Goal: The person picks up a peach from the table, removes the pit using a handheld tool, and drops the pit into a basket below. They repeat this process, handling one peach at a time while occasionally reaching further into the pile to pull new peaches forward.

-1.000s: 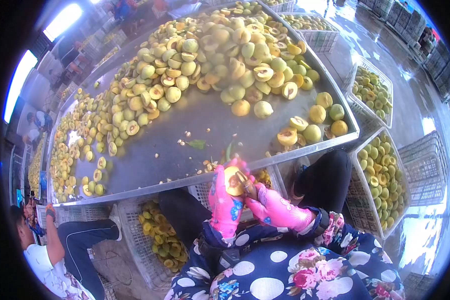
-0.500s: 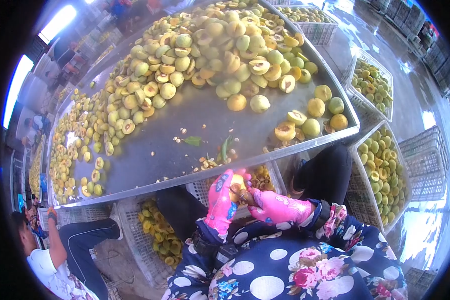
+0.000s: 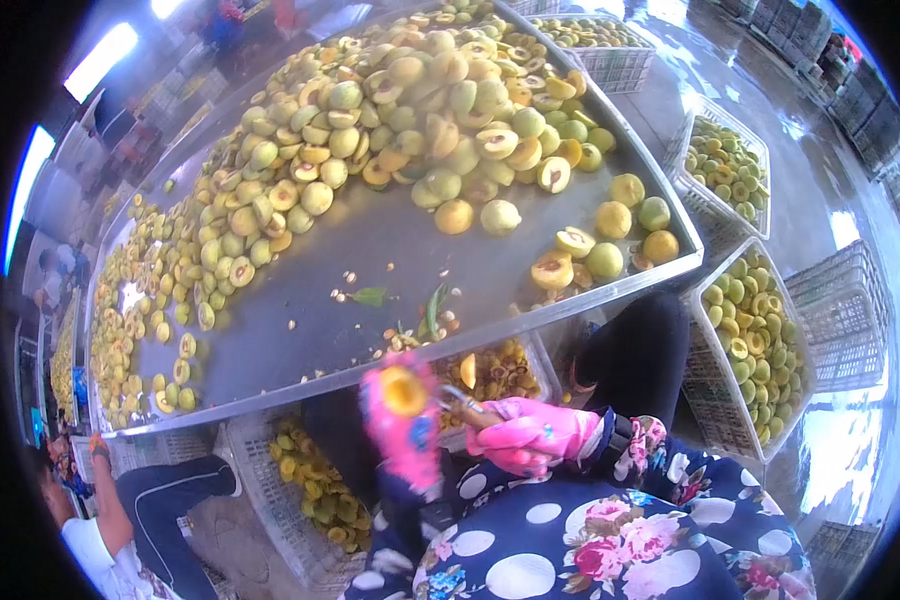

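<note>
My left hand (image 3: 403, 415), in a pink patterned glove and smeared by motion, holds a yellow peach half (image 3: 404, 391) with its hollow facing up. Closed around a small hand tool with a looped metal end (image 3: 454, 393) is my right hand (image 3: 532, 434), also gloved in pink. The tool's tip points toward the peach half, a small gap apart. A yellow piece of fruit (image 3: 468, 371) shows just above the tool; whether it is falling or lying cannot be made out. Below the table edge, a crate (image 3: 543, 368) holds cut fruit pieces behind my hands.
A metal table (image 3: 340, 240) carries a heap of halved peaches (image 3: 370, 120), pits and leaves. Fruit crates stand at the right (image 3: 755, 340) and farther back (image 3: 727, 165). Another crate (image 3: 260, 470) sits by my left leg. A co-worker (image 3: 110, 535) sits at the lower left.
My left hand has moved left and away from the right hand, turning the peach half's hollow upward. The tool has come off the fruit. The view has shifted slightly.
</note>
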### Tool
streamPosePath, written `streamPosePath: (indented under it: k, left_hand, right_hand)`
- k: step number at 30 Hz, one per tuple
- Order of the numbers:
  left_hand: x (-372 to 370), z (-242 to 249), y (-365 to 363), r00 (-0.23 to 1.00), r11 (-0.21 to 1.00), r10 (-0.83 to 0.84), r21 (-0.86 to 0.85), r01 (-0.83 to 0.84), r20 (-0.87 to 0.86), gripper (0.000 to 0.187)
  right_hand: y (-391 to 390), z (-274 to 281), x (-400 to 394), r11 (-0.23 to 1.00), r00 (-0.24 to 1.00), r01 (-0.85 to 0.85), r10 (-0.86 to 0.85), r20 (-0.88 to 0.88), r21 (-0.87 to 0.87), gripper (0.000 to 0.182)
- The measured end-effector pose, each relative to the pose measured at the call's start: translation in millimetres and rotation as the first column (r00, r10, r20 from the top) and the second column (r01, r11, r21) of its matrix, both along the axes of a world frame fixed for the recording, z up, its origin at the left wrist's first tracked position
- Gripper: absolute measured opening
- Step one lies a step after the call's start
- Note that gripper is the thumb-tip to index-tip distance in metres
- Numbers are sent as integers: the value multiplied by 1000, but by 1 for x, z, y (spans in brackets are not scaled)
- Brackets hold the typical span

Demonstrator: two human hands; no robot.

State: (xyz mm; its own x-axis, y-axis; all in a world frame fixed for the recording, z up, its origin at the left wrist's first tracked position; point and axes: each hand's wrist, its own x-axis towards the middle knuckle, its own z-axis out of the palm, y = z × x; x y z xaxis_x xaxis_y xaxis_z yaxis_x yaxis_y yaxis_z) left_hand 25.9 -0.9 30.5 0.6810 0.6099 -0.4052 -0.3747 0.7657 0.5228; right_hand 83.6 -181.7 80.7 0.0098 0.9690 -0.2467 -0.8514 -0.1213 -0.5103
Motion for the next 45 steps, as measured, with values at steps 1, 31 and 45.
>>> streamPosePath:
  k: [1, 31, 45]
  left_hand:
    - [-14, 24, 15, 981, 871, -26, 477, 118, -195, 34]
    - [191, -2, 64, 628, 550, -734, 315, 773, -260, 39]
    - [54, 44, 16, 701, 685, -705, -152, 713, 111, 61]
  right_hand:
    - [3, -9, -1, 992, 990, -16, 34, 137, -124, 22]
    - [-54, -30, 29, 932, 957, 210, -134, 259, -295, 23]
    - [-7, 14, 28, 907, 723, 359, -120, 680, -221, 29]
